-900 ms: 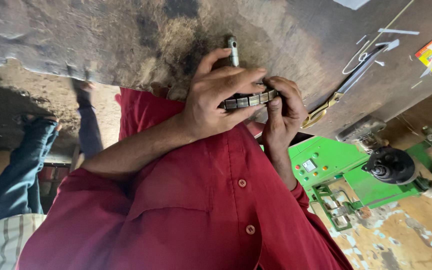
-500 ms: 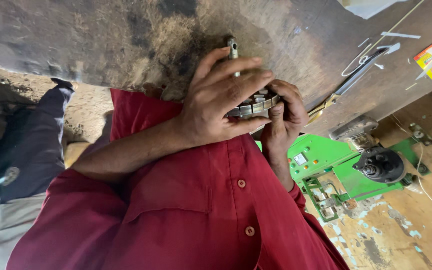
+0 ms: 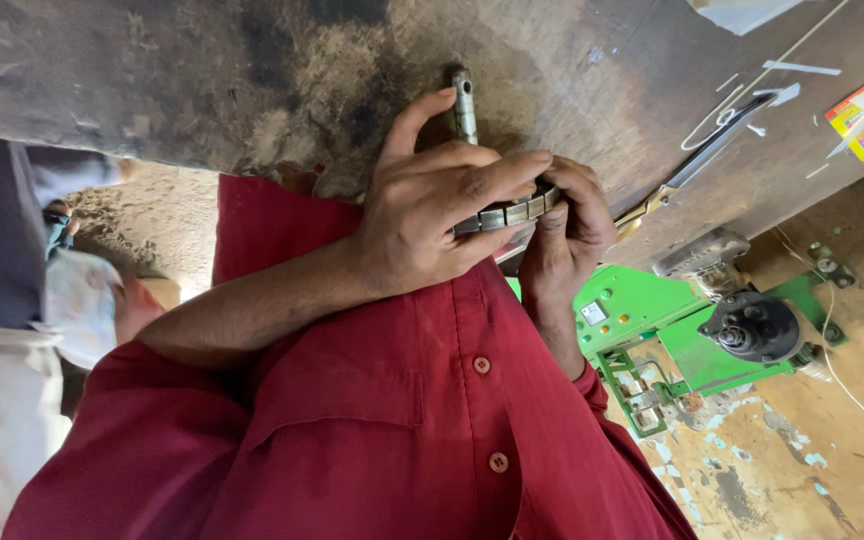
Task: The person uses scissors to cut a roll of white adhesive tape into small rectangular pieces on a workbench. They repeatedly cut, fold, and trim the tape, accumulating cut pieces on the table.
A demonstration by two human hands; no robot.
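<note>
1. Hands at frame centre, both on a ring-shaped bearing (image 3: 512, 212) with visible metal rollers along its rim.
2. Left hand (image 3: 432, 215) comes in from the left; fingers (image 3: 492, 175) lie close together, curled over the top of the bearing, thumb under it. I read this as a pinch across the ring.
3. Right hand (image 3: 572, 225) cups the bearing from the right; its fingers are folded in behind the ring, so I cannot tell how far they close.
4. Bearing sits just above the red shirt (image 3: 402, 420), against the dark, greasy bench (image 3: 202, 90) filling the upper frame.
5. Metal rod (image 3: 465, 100) stands just above the left hand, near the bearing; contact between them is hidden.
6. Green machine (image 3: 692, 340) lies lower right, well apart. Wire tool (image 3: 722, 140) rests on the bench, upper right.
7. Risk, my judgement: the surfaces look oily, so the ring could slip out of the pinch and drop.
8. Risk: uneven pressure from the two hands could tilt the ring and let rollers shift or fall out.
9. Risk: a fingertip could get nipped between ring and rod.
</note>
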